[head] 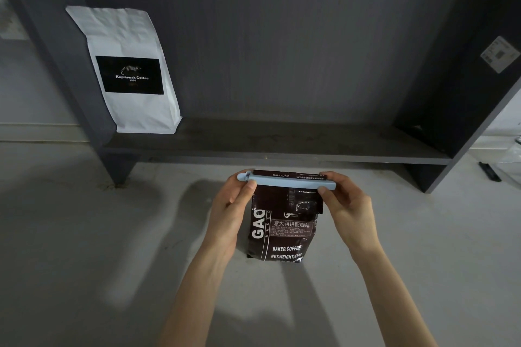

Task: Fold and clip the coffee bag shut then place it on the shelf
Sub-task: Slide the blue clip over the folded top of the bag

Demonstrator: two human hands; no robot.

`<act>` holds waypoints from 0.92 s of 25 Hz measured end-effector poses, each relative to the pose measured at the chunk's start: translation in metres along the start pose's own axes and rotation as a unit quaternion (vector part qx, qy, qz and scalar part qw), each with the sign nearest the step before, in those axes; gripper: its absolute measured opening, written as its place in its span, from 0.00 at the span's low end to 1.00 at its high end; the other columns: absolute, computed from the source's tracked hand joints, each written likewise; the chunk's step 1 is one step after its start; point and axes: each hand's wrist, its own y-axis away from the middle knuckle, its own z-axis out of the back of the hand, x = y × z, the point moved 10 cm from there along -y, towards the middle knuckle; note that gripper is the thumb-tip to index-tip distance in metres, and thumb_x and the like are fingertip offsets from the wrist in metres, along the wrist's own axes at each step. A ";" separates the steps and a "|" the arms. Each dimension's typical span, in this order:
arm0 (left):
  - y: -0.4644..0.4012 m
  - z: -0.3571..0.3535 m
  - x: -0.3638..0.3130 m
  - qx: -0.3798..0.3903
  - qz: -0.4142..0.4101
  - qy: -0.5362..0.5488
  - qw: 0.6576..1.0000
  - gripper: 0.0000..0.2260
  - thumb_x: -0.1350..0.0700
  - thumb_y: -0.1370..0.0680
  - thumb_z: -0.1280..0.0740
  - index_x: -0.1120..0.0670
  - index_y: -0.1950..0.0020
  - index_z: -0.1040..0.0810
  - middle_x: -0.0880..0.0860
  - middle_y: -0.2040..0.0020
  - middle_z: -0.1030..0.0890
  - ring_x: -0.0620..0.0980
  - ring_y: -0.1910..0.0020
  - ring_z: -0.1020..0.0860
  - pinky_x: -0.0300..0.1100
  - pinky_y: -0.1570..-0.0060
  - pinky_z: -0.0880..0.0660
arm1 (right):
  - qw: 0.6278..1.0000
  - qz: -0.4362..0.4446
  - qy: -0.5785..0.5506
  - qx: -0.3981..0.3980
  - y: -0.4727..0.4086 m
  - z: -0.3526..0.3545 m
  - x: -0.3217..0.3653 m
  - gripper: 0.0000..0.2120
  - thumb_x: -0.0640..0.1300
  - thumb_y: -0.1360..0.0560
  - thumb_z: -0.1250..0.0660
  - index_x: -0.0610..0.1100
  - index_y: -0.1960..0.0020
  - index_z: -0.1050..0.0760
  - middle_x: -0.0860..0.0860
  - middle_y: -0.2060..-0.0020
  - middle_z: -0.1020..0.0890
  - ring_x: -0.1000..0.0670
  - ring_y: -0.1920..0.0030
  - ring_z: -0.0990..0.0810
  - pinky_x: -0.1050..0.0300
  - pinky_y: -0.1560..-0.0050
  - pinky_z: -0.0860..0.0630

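Coffee bag (282,228), folded top under blue clip (287,184), both ends pinched by left hand (229,211) and right hand (348,211); shelf (282,146) beyond mostly bare.

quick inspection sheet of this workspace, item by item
surface: pale floor or counter, bare apart from the bag; arm shadows fall on it
job's things: dark coffee bag stands upright, top folded over; light blue clip lies across the fold, whether latched I cannot tell
shelf: dark shelf board behind the bag, mostly bare
clutter: white coffee bag upright at the shelf's left end
grippers: left hand pinches the clip's left end, right hand its right end
cables: nothing seen
surroundings: dark back panel, a sticker on the right side panel, a dark object beyond it, too small to identify
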 end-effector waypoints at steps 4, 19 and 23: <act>0.000 0.001 -0.002 0.015 -0.005 -0.021 1.000 0.08 0.58 0.24 0.38 0.45 0.55 0.24 0.37 0.60 0.17 0.28 0.57 0.23 0.22 0.58 0.29 | 1.000 0.000 0.001 -0.001 0.000 -0.001 0.000 0.11 0.33 0.28 0.37 0.47 0.52 0.26 0.54 0.62 0.21 0.66 0.66 0.21 0.75 0.65 0.26; 0.002 0.002 0.000 -0.011 -0.022 -0.033 0.999 0.04 0.49 0.31 0.36 0.47 0.60 0.29 0.50 0.60 0.22 0.48 0.59 0.25 0.43 0.56 0.28 | 1.000 -0.019 0.004 0.012 -0.001 0.001 -0.001 0.09 0.32 0.27 0.37 0.44 0.52 0.26 0.55 0.63 0.21 0.68 0.67 0.21 0.77 0.67 0.27; 0.002 0.003 -0.001 -0.019 -0.028 -0.046 0.998 0.04 0.48 0.31 0.36 0.46 0.60 0.28 0.49 0.59 0.22 0.49 0.57 0.25 0.43 0.54 0.28 | 1.000 -0.015 0.007 0.015 -0.002 -0.001 0.001 0.09 0.32 0.27 0.37 0.43 0.52 0.26 0.55 0.63 0.21 0.68 0.67 0.21 0.77 0.68 0.27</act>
